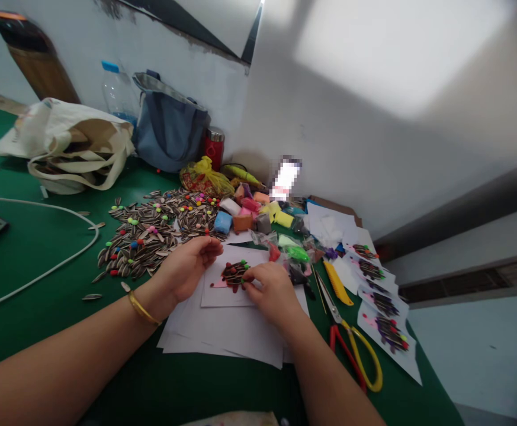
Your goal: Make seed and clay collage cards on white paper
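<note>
A hedgehog-like figure of sunflower seeds and clay (235, 273), with a pink pointed end and small red and green balls, lies on a small white sheet (222, 299). My right hand (273, 293) bends over its right side, thumb and forefinger pinched on a small green clay ball (243, 283) at the figure's edge. On the left my left hand (189, 266) is held cupped beside the figure, fingers loosely curved and nothing visible in them. Larger white sheets (214, 337) are stacked underneath. Beyond my left hand spreads a heap of sunflower seeds (140, 251) dotted with coloured balls.
Scissors (339, 319) and a yellow cutter (338, 284) lie right of my right hand. Similar finished figures on paper (407, 358) line the right table edge. Clay packs (243, 223), a lit phone (286, 177), a blue bag (167, 130) and a white cable (87, 242) surround the work area.
</note>
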Available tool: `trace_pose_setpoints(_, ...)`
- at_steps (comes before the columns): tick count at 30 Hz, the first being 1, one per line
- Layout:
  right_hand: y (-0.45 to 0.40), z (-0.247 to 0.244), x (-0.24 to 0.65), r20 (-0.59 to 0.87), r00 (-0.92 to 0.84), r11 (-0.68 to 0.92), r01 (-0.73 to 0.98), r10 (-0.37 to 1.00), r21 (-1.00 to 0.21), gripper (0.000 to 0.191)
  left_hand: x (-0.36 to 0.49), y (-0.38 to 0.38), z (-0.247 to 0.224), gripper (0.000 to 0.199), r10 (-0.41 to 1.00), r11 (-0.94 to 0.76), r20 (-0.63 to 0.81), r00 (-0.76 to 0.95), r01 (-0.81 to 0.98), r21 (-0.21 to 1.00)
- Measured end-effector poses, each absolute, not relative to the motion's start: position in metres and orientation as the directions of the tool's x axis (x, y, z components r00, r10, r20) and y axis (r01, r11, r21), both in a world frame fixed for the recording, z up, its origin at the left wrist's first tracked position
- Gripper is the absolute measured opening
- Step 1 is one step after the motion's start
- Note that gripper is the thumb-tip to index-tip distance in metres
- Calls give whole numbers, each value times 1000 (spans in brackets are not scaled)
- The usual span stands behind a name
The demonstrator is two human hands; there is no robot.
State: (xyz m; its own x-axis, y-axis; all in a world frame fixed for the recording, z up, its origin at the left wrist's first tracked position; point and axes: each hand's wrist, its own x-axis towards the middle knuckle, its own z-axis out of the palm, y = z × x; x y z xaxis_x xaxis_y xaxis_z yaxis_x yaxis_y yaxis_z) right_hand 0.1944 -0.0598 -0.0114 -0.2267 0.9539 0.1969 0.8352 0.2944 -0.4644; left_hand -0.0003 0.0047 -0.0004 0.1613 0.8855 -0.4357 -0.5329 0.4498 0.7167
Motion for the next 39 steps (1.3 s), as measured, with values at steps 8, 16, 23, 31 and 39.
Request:
trace_pose_setpoints(8,-60,-14,194,193,-228,293,843,954,-452,13,0,5,0,19,885,451,-437,161,-528,720)
trace_pose_setpoints(16,-58,-16,193,179,-241,297,846,954,-443,13,1,5,0,19,887,447,-432,161,-528,722)
trace_pose_setpoints(23,-61,-12,194,171,-230,282,865,958,-415,17,-1,5,-3,16,887,448,-432,163,-526,722)
trace_pose_setpoints(31,-62,-2,197,342,-182,339,807,922,-484,14,-2,0,-4,18,916,388,-282,285,-451,804)
trace_pose_setpoints(39,-75,7,185,540,-112,463,675,834,-575,18,1,-16,-11,26,826,383,-125,549,-385,840)
